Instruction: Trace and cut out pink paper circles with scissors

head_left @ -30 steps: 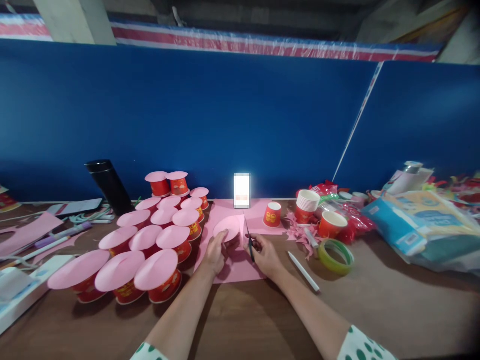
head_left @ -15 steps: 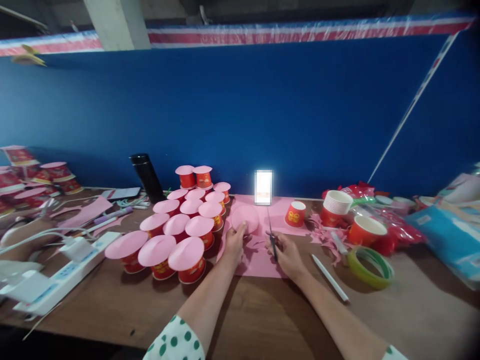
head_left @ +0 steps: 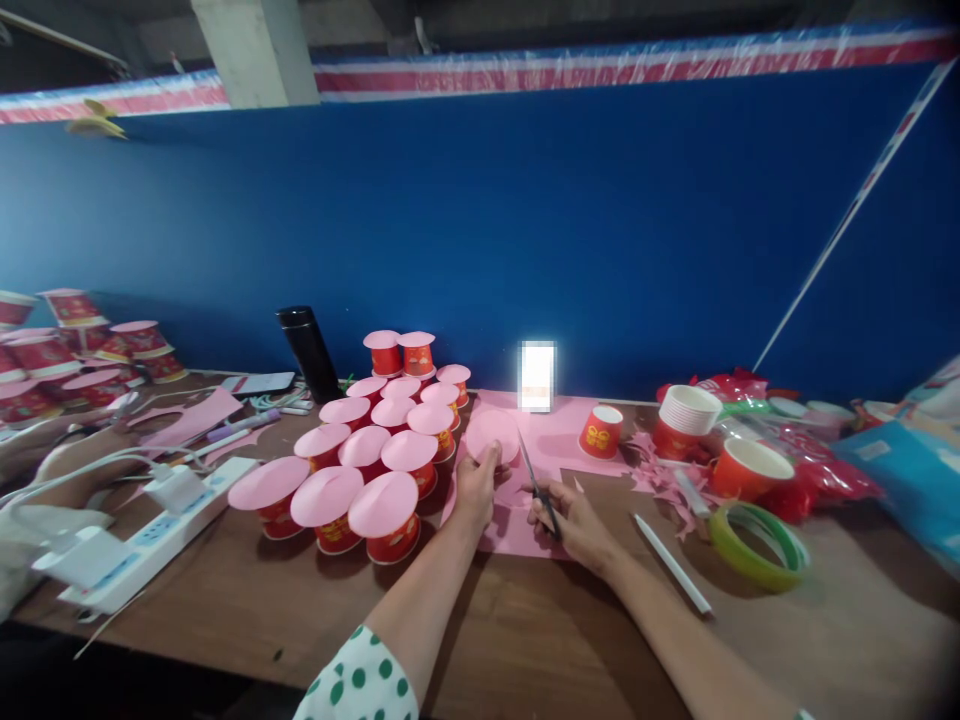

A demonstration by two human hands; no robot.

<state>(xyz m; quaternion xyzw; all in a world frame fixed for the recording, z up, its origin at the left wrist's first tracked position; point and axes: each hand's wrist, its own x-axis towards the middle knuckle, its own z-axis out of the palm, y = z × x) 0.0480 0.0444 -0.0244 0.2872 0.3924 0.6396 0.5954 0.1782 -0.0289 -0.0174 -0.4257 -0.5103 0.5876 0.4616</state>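
My left hand point(head_left: 478, 485) pinches a round pink paper disc point(head_left: 491, 436) and holds it just above a pink paper sheet point(head_left: 525, 500) lying on the brown table. To its right, my right hand point(head_left: 571, 516) grips small dark scissors point(head_left: 537, 487), blades pointing up and away, tips close to the disc's right edge. To the left stand several red paper cups topped with pink discs point(head_left: 382, 504).
A bright phone point(head_left: 537, 376) leans on the blue wall. Right of the sheet: a red cup point(head_left: 601, 432), stacked cups point(head_left: 685, 420), pink scraps point(head_left: 660, 475), a white pen point(head_left: 671, 562), a green tape roll point(head_left: 759, 544). At left: a black flask point(head_left: 307, 352), a power strip point(head_left: 142, 535), another person's arm point(head_left: 75, 475).
The camera has swung left, bringing the power strip and more cups into view. The pink disc is now free of the sheet in my left hand, and the scissors have tilted.
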